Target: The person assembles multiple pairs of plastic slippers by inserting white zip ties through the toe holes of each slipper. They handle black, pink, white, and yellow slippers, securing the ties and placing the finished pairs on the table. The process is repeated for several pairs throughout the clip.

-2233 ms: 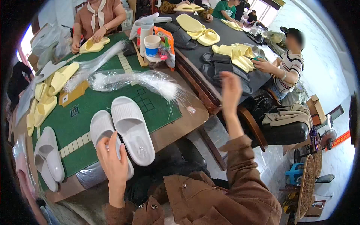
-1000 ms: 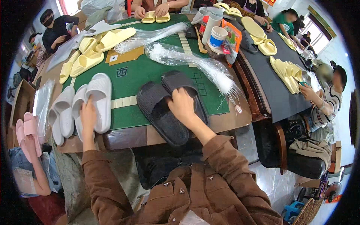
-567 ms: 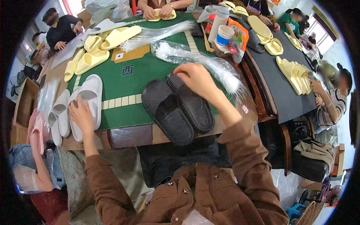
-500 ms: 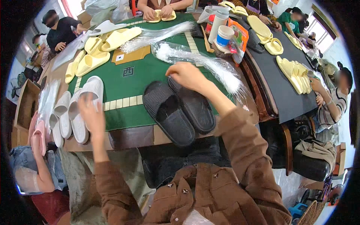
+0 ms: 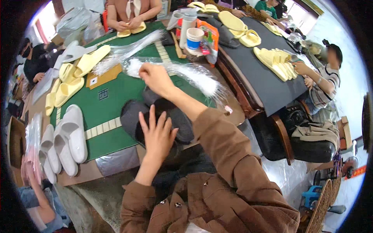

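Green-topped table (image 5: pixel 116 91) with brown wooden border, pale tile strip across the near part. Lying on it: pair of dark grey slippers (image 5: pixel 155 116) near the front edge; white slippers (image 5: pixel 66 141) in a row at the near left; pale yellow slippers (image 5: pixel 74 75) along the left side; bundles of clear plastic bags (image 5: pixel 186 73) across the far middle; white cup with blue band (image 5: pixel 193 38) at the far right corner. Adjoining: black-topped table (image 5: pixel 260 73), bearing stacked yellow slippers (image 5: pixel 274 62).

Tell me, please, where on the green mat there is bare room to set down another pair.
The widest bare patch of mat lies between the yellow slippers, the white slippers and the dark slippers. A smaller patch lies below it, beside the white pair. The far end is crowded with clear bags, and both hands cover the dark pair.
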`<control>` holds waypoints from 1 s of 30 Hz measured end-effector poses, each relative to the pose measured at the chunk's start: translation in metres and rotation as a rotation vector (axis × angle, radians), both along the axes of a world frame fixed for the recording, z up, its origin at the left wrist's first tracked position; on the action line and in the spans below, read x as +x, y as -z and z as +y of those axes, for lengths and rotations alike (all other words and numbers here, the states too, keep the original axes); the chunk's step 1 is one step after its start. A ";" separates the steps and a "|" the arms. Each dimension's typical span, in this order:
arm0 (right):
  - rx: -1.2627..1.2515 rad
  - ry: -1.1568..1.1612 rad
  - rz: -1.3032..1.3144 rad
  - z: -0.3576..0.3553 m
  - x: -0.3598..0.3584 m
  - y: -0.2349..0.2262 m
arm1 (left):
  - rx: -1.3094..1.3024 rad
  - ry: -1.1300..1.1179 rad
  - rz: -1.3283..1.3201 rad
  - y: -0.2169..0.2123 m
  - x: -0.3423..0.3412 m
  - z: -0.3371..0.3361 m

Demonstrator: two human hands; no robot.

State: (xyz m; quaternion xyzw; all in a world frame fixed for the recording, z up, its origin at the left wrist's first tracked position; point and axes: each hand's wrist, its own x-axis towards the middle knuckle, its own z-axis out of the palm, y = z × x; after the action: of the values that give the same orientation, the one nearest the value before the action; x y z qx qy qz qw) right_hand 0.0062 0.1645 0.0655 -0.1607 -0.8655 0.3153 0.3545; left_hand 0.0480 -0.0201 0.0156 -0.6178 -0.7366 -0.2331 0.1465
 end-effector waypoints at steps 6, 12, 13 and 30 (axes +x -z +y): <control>-0.170 0.198 0.315 0.044 0.159 -0.035 | -0.060 0.221 -0.067 -0.004 -0.035 -0.020; 0.091 0.525 -0.186 0.060 0.313 -0.059 | -0.044 0.354 -0.156 -0.021 -0.069 -0.030; 0.096 0.477 -0.373 0.054 0.326 -0.064 | -0.052 0.341 -0.169 -0.024 -0.071 -0.034; 0.854 -0.165 -0.681 0.052 0.290 0.013 | -0.032 0.322 -0.178 -0.017 -0.066 -0.010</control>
State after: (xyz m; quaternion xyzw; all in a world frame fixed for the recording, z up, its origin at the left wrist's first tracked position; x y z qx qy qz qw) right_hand 0.2964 0.2168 0.0523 -0.0272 -0.9919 -0.1068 0.0623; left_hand -0.0175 -0.0303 0.0326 -0.7068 -0.6420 -0.2955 0.0317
